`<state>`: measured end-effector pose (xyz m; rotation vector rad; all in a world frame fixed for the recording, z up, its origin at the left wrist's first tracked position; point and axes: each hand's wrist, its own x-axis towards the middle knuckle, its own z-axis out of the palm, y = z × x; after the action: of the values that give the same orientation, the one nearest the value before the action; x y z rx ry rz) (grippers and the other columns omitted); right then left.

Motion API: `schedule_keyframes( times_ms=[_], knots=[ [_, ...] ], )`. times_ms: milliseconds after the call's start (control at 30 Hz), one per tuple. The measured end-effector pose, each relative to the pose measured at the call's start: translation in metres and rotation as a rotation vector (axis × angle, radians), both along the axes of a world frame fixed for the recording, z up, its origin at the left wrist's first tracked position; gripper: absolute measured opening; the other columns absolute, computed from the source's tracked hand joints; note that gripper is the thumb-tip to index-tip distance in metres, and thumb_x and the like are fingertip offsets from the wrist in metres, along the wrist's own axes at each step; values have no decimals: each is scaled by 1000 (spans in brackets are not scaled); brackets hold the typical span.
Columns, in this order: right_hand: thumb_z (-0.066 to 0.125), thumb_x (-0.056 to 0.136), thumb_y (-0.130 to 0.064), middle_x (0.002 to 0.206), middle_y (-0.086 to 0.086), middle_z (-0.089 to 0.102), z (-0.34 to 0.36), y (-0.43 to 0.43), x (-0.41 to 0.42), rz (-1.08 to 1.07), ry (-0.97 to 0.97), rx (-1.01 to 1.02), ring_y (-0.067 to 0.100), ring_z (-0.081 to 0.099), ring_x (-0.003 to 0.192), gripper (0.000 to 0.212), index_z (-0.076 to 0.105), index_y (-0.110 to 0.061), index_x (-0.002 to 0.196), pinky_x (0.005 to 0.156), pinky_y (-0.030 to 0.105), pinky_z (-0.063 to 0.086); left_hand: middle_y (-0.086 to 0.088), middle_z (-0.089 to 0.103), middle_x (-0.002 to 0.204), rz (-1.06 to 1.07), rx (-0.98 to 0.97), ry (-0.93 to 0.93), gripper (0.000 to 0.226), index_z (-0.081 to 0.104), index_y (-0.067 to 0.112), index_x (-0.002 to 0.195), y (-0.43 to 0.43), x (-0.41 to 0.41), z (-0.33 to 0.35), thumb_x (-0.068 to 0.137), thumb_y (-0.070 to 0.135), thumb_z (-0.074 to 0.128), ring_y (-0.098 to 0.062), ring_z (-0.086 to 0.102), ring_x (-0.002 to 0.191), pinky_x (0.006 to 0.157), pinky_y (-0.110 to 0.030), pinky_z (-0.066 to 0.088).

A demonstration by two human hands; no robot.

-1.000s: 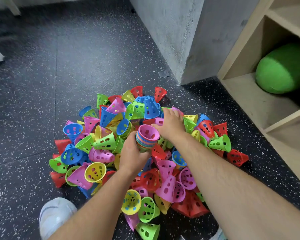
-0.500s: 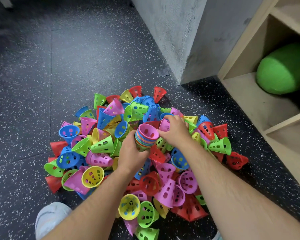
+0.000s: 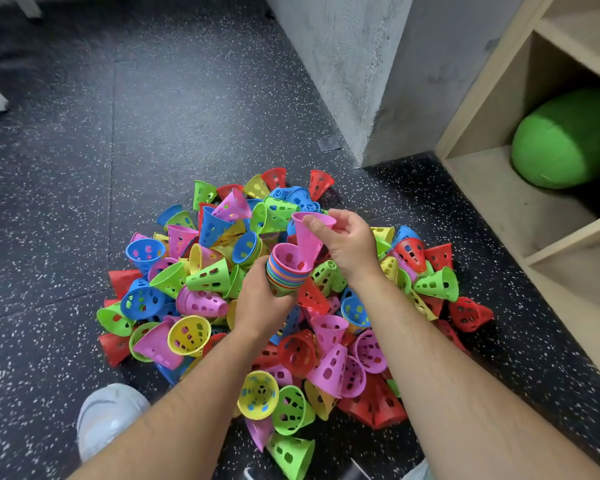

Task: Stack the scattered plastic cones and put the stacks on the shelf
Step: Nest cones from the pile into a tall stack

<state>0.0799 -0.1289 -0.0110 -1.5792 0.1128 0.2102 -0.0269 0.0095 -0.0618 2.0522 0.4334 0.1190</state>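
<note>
Stacking step under way: left hand (image 3: 262, 304) grips the multicoloured stack (image 3: 286, 271), right hand (image 3: 347, 245) pinches a pink cone (image 3: 307, 237) at its mouth; next, seat it squarely.

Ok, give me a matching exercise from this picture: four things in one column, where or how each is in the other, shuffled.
Things: 1 left hand; 2 right hand; 3 green cushion; 4 white shoe.
States: A in the shelf; B pinches a pink cone; C on the speckled floor; D grips the stack of cones.
Pairs: 1-D, 2-B, 3-A, 4-C.
</note>
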Motion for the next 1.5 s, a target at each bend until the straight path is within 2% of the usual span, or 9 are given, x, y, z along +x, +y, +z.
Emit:
schedule_keyframes(
  times_ms=[167, 333, 467, 667, 767, 967, 1100, 1300, 1500],
  knots=[
    [88, 74, -29, 94, -7, 73, -5, 16, -18, 184, -68, -59, 4, 68, 84, 34, 68, -21, 100, 77, 25, 56, 10, 69, 105, 22, -20, -22, 57, 58, 25, 124, 3, 3, 7, 75, 28, 86, -7, 69, 93, 85, -45, 60],
    [80, 68, -55, 114, -3, 55, -12, 10, -19, 206, -213, -366, 0, 58, 100, 62, 67, -17, 116, 90, 18, 48, 11, 68, 104, 49, -9, -24, 57, 54, 33, 118, 4, 2, 10, 72, 30, 88, -12, 69, 92, 82, -48, 59],
    [70, 82, -45, 115, -6, 54, -15, 5, 4, 42, -265, -537, 6, 53, 102, 51, 61, -22, 126, 96, 30, 48, 12, 66, 105, 53, 13, -25, 57, 52, 37, 117, 3, 2, 10, 73, 27, 88, -13, 68, 95, 82, -48, 59],
    [70, 83, -39, 138, 7, 45, -21, 17, 44, 253, -181, -841, 28, 47, 126, 77, 35, -31, 150, 107, 36, 38, 13, 67, 112, 57, -12, -36, 65, 57, 28, 128, 8, 12, 10, 69, 35, 82, -14, 66, 105, 91, -45, 57],
    [71, 83, -39, 136, 7, 45, -26, 25, 55, 328, -200, -908, 30, 47, 125, 78, 33, -35, 151, 105, 41, 43, 16, 66, 108, 79, -18, -46, 66, 59, 28, 125, 12, 17, 11, 63, 44, 75, -12, 65, 103, 90, -42, 56],
    [69, 85, -40, 128, 8, 51, -38, 39, 70, 409, -176, -1061, 31, 56, 115, 62, 44, -33, 142, 87, 37, 45, 5, 65, 114, 114, -5, 2, 65, 58, 23, 128, 24, 31, 0, 69, 15, 85, -22, 62, 108, 93, -49, 54],
    [72, 83, -32, 116, 6, 53, -45, 39, 72, 369, -197, -991, 28, 59, 102, 38, 56, -22, 116, 76, 31, 39, 4, 65, 115, 123, 4, 9, 64, 58, 25, 128, 28, 37, -6, 71, 14, 84, -24, 62, 109, 94, -51, 53],
    [79, 75, -31, 100, -3, 51, -43, 17, 63, 176, -222, -757, 19, 51, 89, 40, 47, -19, 96, 71, 28, 31, 4, 66, 120, 82, 16, -2, 68, 57, 25, 134, 25, 37, -8, 73, 15, 84, -24, 62, 114, 98, -50, 52],
    [81, 73, -34, 94, -8, 57, -21, -5, 42, 19, -186, -523, 14, 60, 90, 44, 47, -20, 96, 77, 35, 51, 8, 68, 117, 54, -59, -35, 69, 57, 22, 135, 19, 27, 0, 74, 12, 87, -12, 66, 108, 98, -41, 55]
  ],
)
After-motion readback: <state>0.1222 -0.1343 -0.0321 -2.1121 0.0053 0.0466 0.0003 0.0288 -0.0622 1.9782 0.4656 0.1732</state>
